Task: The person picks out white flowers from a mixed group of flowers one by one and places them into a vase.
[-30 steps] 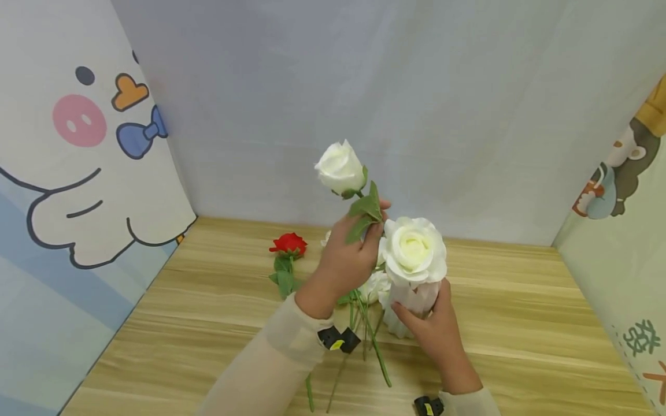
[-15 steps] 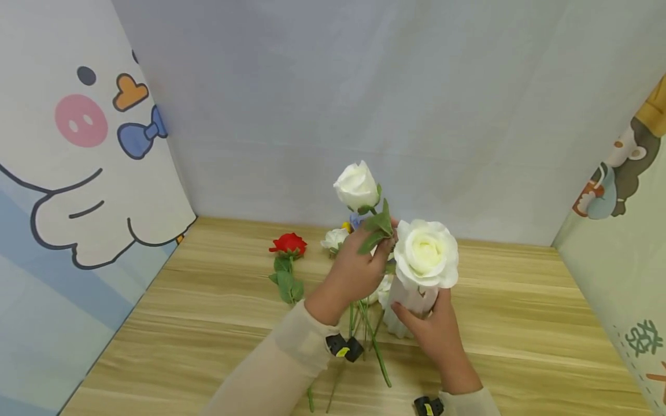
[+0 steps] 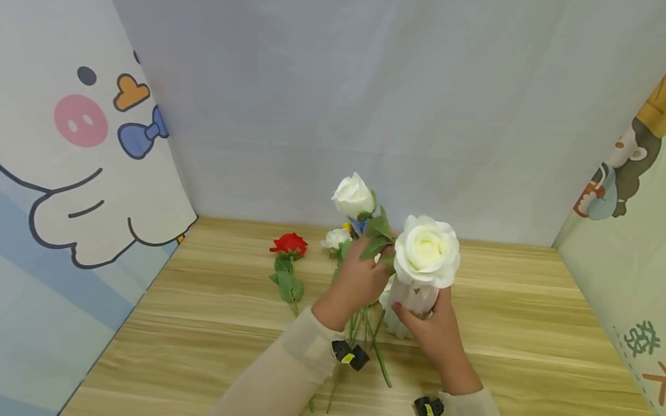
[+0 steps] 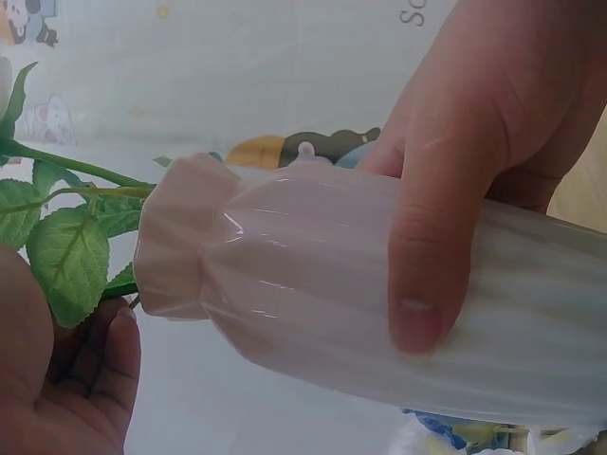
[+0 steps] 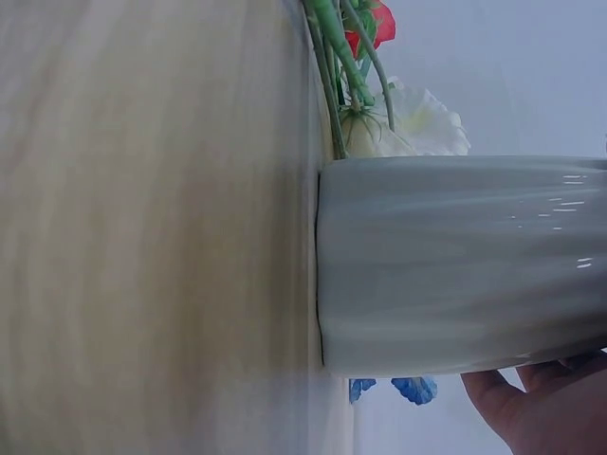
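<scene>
My left hand (image 3: 359, 280) pinches the green stem of a white rosebud (image 3: 354, 197) just below its leaves. In the left wrist view those fingers (image 4: 114, 365) are right at the ruffled mouth of a glossy white vase (image 4: 313, 261), where green stems meet the rim. My right hand (image 3: 437, 332) grips the vase's side, its thumb across the front. The vase stands upright on the wooden table in the right wrist view. Above the mouth, a large, fully opened white rose (image 3: 426, 251) hides most of the rim in the head view.
A red rose (image 3: 289, 245) lies on the table (image 3: 208, 300) to the left. Beside the vase lie a smaller white rose (image 3: 337, 238), blue and yellow blooms and several long stems (image 3: 382, 364) that point toward me. A pale cloth wall (image 3: 416, 115) stands behind.
The left hand has moved right and lower with the white rosebud, bringing its stem to the vase mouth. The opened rose has shifted slightly right. The right hand keeps its grip on the vase.
</scene>
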The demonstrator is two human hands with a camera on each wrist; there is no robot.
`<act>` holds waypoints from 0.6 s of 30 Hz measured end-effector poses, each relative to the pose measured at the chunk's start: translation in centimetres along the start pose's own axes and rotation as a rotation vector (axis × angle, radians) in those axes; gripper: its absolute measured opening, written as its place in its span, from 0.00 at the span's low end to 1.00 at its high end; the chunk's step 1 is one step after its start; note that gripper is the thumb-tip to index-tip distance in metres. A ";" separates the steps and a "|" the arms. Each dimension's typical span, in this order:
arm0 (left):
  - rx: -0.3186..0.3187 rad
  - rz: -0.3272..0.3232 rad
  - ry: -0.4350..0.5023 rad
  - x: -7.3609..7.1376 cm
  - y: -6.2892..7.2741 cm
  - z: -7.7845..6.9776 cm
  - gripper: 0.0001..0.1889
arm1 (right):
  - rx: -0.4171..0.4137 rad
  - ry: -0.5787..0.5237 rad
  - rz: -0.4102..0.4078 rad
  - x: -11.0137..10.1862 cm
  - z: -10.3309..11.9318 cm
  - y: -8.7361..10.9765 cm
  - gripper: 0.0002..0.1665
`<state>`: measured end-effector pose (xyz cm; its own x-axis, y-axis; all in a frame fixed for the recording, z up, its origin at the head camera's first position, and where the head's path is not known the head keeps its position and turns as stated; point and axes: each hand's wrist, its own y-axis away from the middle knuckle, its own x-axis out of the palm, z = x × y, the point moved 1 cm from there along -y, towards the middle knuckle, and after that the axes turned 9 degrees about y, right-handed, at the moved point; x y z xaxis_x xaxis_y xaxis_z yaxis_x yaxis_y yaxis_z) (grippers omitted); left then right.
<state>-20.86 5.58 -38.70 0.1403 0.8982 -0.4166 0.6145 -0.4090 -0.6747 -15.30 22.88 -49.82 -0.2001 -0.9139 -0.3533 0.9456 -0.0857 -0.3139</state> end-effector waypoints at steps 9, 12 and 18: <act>-0.114 -0.048 0.042 0.4 0.2 -0.3 0.07 | 0.002 0.017 0.011 0.0 0.2 0.2 0.54; -0.136 -0.074 0.054 0.6 0.3 -0.4 0.06 | -0.003 0.015 0.011 0.0 0.3 0.2 0.53; -0.205 -0.046 0.122 0.9 0.5 -0.5 0.11 | 0.022 0.031 0.021 0.0 0.3 0.1 0.53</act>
<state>-20.08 6.30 -39.09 0.1932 0.9331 -0.3034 0.7657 -0.3367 -0.5480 -15.09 22.73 -49.60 -0.1880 -0.9029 -0.3866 0.9550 -0.0762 -0.2865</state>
